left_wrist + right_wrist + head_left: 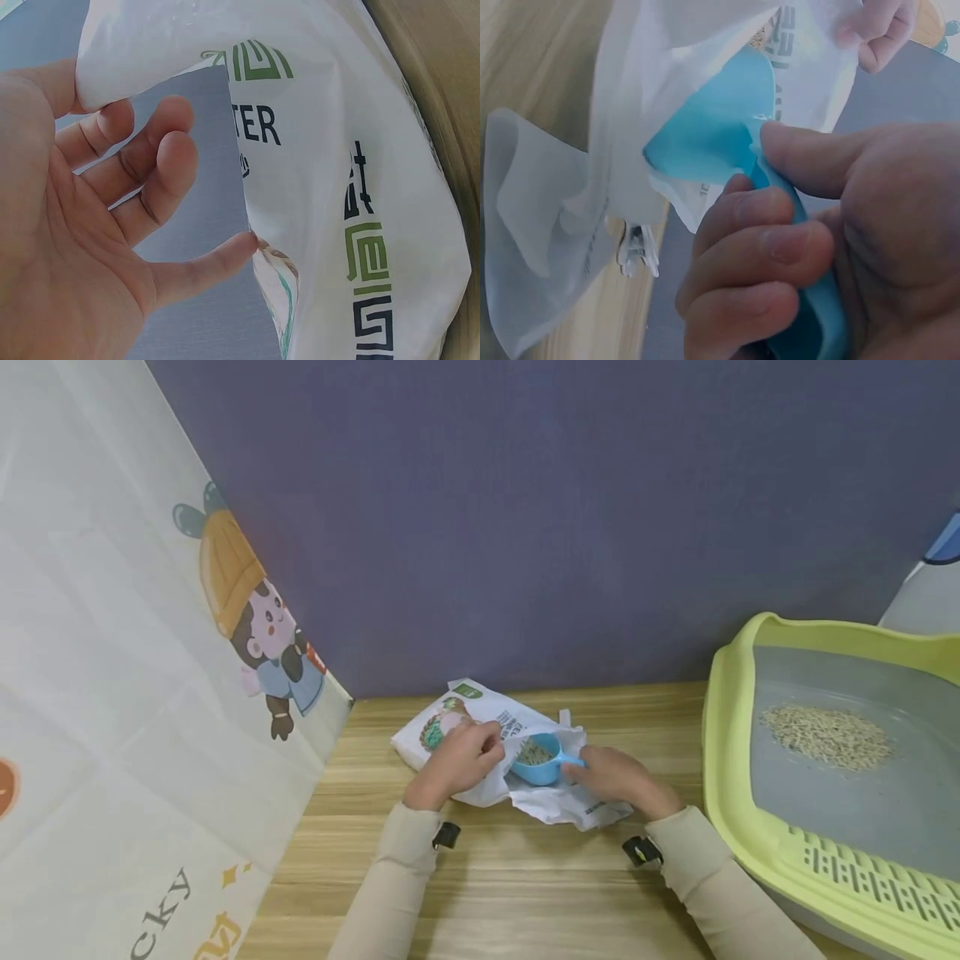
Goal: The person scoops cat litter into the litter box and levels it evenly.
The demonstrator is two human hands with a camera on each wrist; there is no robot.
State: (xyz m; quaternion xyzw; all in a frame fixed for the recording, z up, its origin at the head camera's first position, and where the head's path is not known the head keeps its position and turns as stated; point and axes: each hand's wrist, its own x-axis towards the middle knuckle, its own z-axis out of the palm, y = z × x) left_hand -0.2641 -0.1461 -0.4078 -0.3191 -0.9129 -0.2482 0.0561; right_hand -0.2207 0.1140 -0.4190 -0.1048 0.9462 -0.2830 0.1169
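A white printed bag of litter lies on the wooden surface with its mouth open toward the right. My left hand pinches the edge of that mouth; in the left wrist view its other fingers are curled loosely beside the plastic. By its handle, my right hand grips a blue scoop, its cup at the bag's mouth with pale pellets inside. In the right wrist view the scoop is partly covered by the bag's edge.
To the right stands a yellow-green and grey litter box with a pile of pellets on its floor. Behind the bag rises a dark blue wall. A white sheet with cartoon prints borders the left side. A clip shows beside the bag.
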